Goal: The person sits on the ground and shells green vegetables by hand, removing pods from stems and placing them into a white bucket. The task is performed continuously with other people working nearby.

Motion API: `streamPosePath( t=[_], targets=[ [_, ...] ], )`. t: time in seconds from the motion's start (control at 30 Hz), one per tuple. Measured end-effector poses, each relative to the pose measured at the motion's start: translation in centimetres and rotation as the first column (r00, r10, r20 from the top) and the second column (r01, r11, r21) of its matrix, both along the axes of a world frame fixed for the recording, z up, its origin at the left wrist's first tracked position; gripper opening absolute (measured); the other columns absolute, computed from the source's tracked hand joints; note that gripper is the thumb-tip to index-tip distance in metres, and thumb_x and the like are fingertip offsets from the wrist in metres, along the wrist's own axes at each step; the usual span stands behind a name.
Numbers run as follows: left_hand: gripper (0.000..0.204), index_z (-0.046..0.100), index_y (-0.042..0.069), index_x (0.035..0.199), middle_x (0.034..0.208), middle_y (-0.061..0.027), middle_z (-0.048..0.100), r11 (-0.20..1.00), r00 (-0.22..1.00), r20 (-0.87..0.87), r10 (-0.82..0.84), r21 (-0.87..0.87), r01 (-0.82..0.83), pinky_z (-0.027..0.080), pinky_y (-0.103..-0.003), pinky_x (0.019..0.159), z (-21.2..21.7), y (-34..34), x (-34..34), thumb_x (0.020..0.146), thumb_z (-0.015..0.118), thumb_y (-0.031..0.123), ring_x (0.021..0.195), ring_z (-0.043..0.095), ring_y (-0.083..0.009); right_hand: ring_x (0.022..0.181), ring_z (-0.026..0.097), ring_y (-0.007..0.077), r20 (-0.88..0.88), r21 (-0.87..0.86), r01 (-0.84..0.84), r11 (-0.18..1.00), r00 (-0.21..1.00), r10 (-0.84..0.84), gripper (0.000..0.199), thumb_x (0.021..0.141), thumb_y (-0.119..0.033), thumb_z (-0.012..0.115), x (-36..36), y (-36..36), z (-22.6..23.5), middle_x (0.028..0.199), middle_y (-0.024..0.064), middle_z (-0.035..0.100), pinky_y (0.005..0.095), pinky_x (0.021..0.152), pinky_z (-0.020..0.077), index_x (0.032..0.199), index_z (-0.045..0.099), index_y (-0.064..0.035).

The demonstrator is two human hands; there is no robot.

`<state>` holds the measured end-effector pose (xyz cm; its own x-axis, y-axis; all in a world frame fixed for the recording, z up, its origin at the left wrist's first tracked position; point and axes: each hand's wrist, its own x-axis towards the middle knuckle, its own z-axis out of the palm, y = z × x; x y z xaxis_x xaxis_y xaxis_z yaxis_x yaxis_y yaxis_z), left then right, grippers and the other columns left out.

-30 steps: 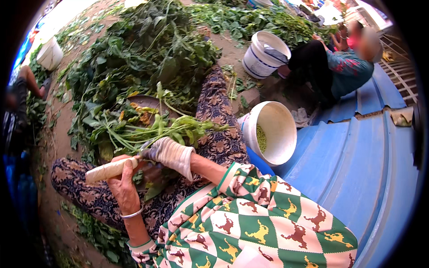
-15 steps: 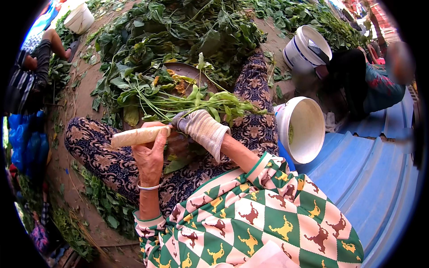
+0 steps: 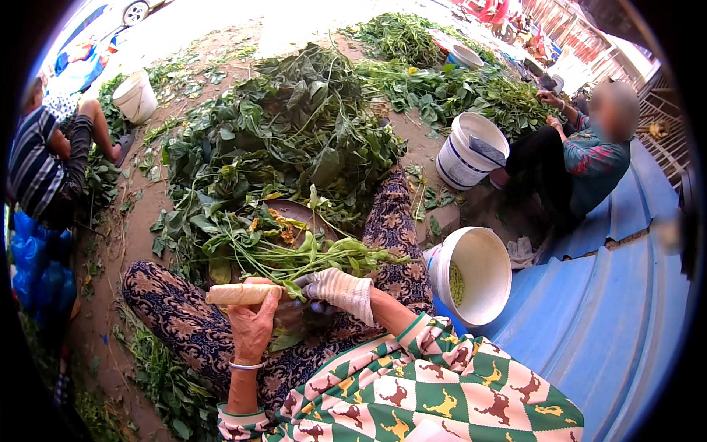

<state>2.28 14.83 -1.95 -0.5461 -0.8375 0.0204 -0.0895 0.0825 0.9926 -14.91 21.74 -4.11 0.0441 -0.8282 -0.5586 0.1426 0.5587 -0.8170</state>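
Observation:
My left hand (image 3: 252, 328), bare with a bracelet at the wrist, is closed around a thick pale tan bar (image 3: 234, 294) that looks like a tool handle; any blade is hidden. Close beside it, my right hand (image 3: 335, 291) wears a white knit glove with grey fingers and grips a green bean plant (image 3: 309, 258) with pods and long stems, lying across my lap. Its fingers are partly covered by leaves. Behind the plant shows the rim of a brown round pan (image 3: 291, 208). By my right knee, a white bucket (image 3: 486, 276) tips toward me with green beans (image 3: 456, 285) inside.
A large heap of leafy plants (image 3: 280, 140) lies ahead. Another white bucket (image 3: 460, 158) stands beyond my right knee, near a seated person (image 3: 596, 166). At the left sit another person (image 3: 44, 155) and a white bucket (image 3: 136, 97). Blue corrugated sheeting (image 3: 574, 317) spans the right.
The view has tilted up, showing more of the ground ahead. My hands have drawn slightly closer together, the bar now more level. Both keep their hold.

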Motion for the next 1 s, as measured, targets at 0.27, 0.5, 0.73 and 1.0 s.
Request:
streamPosePath(
  t=[0.27, 0.5, 0.73, 1.0],
  targets=[
    [0.007, 0.058, 0.003, 0.09, 0.08, 0.0026, 0.055, 0.999, 0.998, -0.055, 0.042, -0.004, -0.042, 0.043, -0.02, 0.064, -0.4, 0.4, 0.5, 0.083, 0.06, 0.001, 0.07, 0.051, -0.0055, 0.05, 0.038, 0.001, 0.098, -0.023, -0.042, 0.999, 0.994, 0.044, 0.038, 0.091, -0.029, 0.051, -4.2, 5.7, 3.5, 0.068, -0.0062, 0.05, 0.0163, 0.041, 0.0276, 0.12, 0.056, -0.0054],
    [0.013, 0.059, 0.0, 0.09, 0.091, -0.0088, 0.058, 0.909, 0.995, 0.033, -0.093, -0.405, 0.098, 0.045, -0.029, 0.077, 1.7, 0.4, -0.7, 0.078, 0.063, -0.002, 0.085, 0.056, -0.0196, 0.039, 0.031, 0.0036, 0.124, -0.101, 0.626, 0.773, 0.779, -0.614, 0.034, 0.093, -0.032, 0.049, -10.2, 12.0, -0.4, 0.055, -0.0061, 0.039, 0.0191, 0.034, 0.0241, 0.113, 0.056, -0.0046],
    [0.014, 0.059, 0.0, 0.085, 0.107, -0.0154, 0.059, 0.644, 0.908, 0.31, -0.28, -0.641, 0.418, 0.04, -0.041, 0.096, 4.5, -1.1, -3.9, 0.072, 0.065, 0.001, 0.113, 0.051, -0.0333, 0.062, 0.045, 0.0086, -0.645, -0.373, 0.361, 0.855, 0.561, -0.519, 0.03, 0.087, -0.005, 0.055, -10.6, 11.8, -1.9, 0.083, 0.0008, 0.06, 0.0223, 0.058, 0.0429, 0.118, 0.057, -0.0076],
    [0.016, 0.058, 0.004, 0.084, 0.122, -0.0182, 0.051, 0.48, 0.692, 0.635, -0.342, -0.515, 0.71, 0.035, -0.044, 0.097, 2.8, -5.1, -6.0, 0.072, 0.064, 0.011, 0.115, 0.046, -0.0365, 0.072, 0.059, 0.0373, -0.958, 0.051, 0.071, 0.996, 0.284, 0.029, 0.023, 0.087, -0.028, 0.056, -9.9, 11.2, -1.8, 0.077, 0.0199, 0.061, 0.0464, 0.065, 0.0443, 0.107, 0.057, -0.016]
  ],
)
